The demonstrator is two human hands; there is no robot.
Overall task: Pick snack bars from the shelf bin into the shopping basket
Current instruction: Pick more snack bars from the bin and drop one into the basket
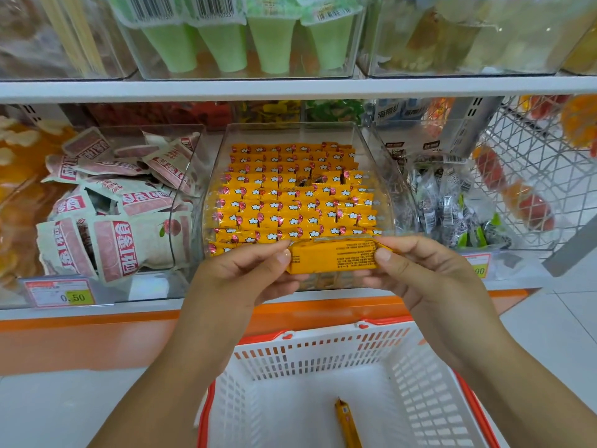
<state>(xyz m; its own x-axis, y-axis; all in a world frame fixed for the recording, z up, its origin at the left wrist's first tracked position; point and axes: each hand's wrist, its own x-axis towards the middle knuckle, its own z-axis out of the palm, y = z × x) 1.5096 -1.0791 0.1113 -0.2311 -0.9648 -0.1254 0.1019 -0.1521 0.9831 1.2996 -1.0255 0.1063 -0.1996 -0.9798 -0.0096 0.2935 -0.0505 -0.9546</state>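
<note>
Yellow crinkly-foil snack bar [332,257], oblong, its ends in the pinch of left hand [245,278] and right hand [423,276]

Both bare forearms [168,367] converge on the snack bar [332,257]. The left grip [245,279] pinches its left end, the right grip [429,276] its right end, thumbs on its near face, fingers curled behind.
</note>
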